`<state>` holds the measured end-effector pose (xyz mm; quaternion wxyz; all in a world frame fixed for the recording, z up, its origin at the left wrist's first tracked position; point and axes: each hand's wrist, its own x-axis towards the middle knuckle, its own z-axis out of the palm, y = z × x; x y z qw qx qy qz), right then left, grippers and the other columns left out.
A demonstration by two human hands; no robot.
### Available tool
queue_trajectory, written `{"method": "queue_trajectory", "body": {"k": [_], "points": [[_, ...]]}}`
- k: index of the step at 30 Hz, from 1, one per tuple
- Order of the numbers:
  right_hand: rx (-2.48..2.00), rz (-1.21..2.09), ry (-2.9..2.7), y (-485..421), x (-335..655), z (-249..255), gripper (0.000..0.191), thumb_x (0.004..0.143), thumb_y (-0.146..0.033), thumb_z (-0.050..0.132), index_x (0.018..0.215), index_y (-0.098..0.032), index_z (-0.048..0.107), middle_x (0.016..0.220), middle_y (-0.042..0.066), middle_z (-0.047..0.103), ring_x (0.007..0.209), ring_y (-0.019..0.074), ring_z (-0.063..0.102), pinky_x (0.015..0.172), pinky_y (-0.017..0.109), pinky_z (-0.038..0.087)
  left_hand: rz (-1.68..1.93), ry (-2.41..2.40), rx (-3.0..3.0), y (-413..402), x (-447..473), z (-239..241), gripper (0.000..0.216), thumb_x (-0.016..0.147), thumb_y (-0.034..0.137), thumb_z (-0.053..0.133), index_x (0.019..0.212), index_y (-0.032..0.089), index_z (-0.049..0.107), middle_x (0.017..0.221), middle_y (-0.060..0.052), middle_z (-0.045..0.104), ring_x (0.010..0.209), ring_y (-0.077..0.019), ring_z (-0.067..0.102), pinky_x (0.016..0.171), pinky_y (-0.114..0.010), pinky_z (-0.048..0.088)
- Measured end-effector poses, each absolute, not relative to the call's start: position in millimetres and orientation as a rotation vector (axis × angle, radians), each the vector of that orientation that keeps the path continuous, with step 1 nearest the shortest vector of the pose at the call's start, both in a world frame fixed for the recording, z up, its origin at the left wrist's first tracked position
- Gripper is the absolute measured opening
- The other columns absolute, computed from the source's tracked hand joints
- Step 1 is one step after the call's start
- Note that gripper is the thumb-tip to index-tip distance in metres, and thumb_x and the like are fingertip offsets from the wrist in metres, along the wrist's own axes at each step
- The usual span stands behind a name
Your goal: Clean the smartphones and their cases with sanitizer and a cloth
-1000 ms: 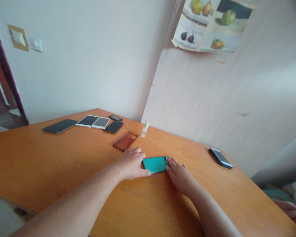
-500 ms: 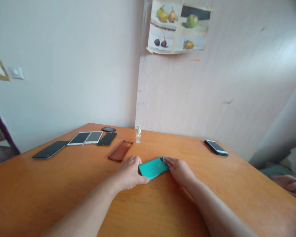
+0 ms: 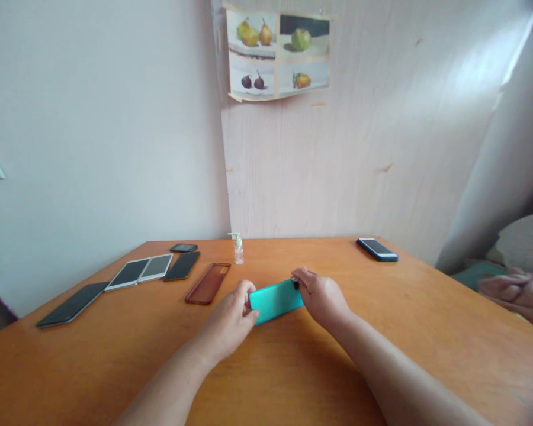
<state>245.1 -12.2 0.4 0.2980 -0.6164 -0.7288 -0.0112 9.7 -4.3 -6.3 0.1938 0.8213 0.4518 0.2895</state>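
A smartphone with a teal back is held tilted above the table, its back facing me. Around its left end, my left hand is closed, with the thumb on the back and the fingers behind. My right hand is at the upper right corner, fingers bent over the edge beside the dark camera area. A small pale bit shows at those fingertips; what it is I cannot make out. Left of the phone lies a brown translucent phone case. A small clear pump bottle stands beyond.
On the left of the wooden table lie several phones, among them a dark one near the edge and a white one. Another phone is at the far right. Crumpled cloth shows beyond the right edge.
The phone has been lifted and tilted more upright. My left thumb has shifted up onto its back, and my right fingers now bend over the top edge. The view has turned right.
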Motion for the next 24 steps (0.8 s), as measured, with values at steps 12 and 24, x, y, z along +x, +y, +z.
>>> {"method": "queue_trajectory", "body": {"k": [12, 24], "points": [[-1.725, -0.079, -2.022, -17.5, 243.7, 13.8, 0.031, 0.093, -0.013, 0.039, 0.099, -0.021, 0.068, 0.102, 0.007, 0.071, 0.101, 0.0189, 0.063, 0.1, 0.032, 0.039, 0.932, 1.213, 2.206, -1.4, 10.1, -10.2, 0.029, 0.083, 0.025, 0.055, 0.108, 0.024, 0.042, 0.074, 0.005, 0.054, 0.068, -0.0146, 0.057, 0.065, -0.027, 0.043], [-1.204, -0.049, -2.284, -40.2, 201.0, 9.3, 0.038, 0.09, -0.011, 0.044, 0.123, -0.021, 0.06, 0.127, 0.007, 0.063, 0.125, 0.0187, 0.052, 0.112, 0.035, 0.029, 0.941, 1.108, 2.179, -6.1, 15.6, -8.8, 0.036, 0.084, 0.025, 0.056, 0.116, 0.023, 0.038, 0.075, 0.005, 0.054, 0.07, -0.0147, 0.057, 0.064, -0.026, 0.041]]}}
